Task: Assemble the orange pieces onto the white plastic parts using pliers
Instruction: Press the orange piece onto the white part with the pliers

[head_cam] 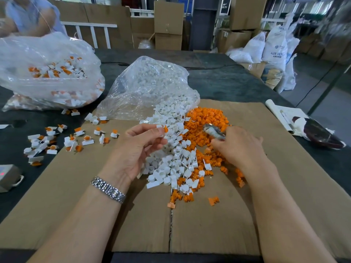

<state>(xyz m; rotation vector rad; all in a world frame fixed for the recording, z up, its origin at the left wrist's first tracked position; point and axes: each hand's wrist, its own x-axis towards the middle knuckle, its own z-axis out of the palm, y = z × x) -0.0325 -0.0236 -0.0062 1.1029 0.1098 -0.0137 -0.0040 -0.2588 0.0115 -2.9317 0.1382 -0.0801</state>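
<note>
Hidden, cropped and blurred parts

The pliers [214, 132] are motion-blurred and their handles lie hidden inside the right hand [240, 147], so how the jaws stand cannot be told. The small white and orange piece [163, 129] pinched by the left hand [140, 147] is mostly covered by the fingertips. Both forearms run off the bottom edge. A second person [28, 15] at top left is cropped and blurred. Parts inside the two clear bags [150, 86] are hazy behind plastic. A grey device [7, 176] is cut by the left edge of the worktop [228, 82].
</note>
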